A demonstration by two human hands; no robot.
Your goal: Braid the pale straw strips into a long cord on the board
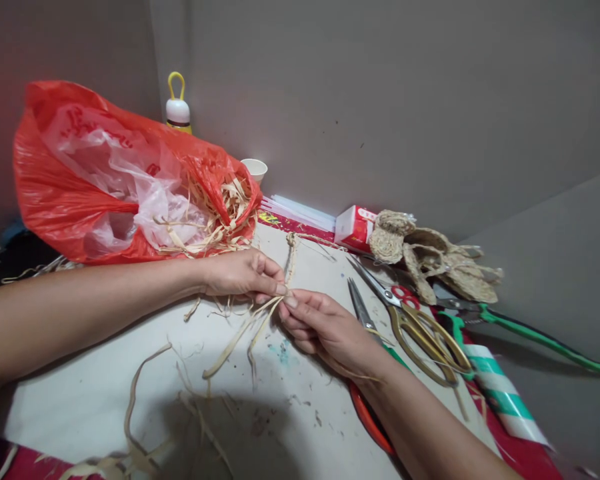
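Note:
A thin braid of pale straw-like strips (291, 260) runs from a knot near the back of the white board down to my fingers. My left hand (247, 275) pinches it between thumb and fingertips from the left. From the right, my right hand (325, 328) is closed on the same spot, thumb tips almost touching. Loose ends of the strips (235, 347) fan out toward me below the pinch. One strip trails under my right wrist. The exact crossing of the strips is hidden by my fingertips.
A red plastic bag (80, 207) of strips lies back left, near a yellow-handled bottle (178, 110) and a paper cup (256, 169). Gold-handled scissors (425, 333), green-handled pliers (530, 333), a striped roll (505, 393) and woven straw pieces (440, 260) lie right. Loose strips (135, 400) litter the white board (80, 407).

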